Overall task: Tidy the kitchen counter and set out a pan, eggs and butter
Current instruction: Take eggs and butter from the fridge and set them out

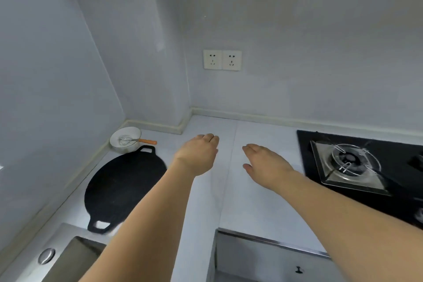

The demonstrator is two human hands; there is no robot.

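**2 empty hands over the table, pan off to the left**

Above the middle of the pale table (240,190): left hand (198,153) and right hand (265,165), both palm down, side by side with a gap between them. Left fingers bent downward at the knuckles, holding nothing; whether the tips touch the surface, cannot tell. Right fingers straight and together, thumb out to the side, nothing held. Bare forearms reaching in from the lower edge.

Left of the left forearm: flat black pan (121,185) with 2 loop handles, lying flat on the table, 1 handle toward the sink, the other toward the wall. Just beyond its far handle, in the corner: white bowl (126,138) with a wire whisk (135,140) resting in it, orange handle sticking out over the rim to the right.

At far right, well apart from the pan: black gas hob (357,162) with a metal burner tray. At lower left: steel sink (71,256), rim and a round fitting showing. On the wall behind: 2 white sockets (222,60), side by side. No eggs or butter in view.
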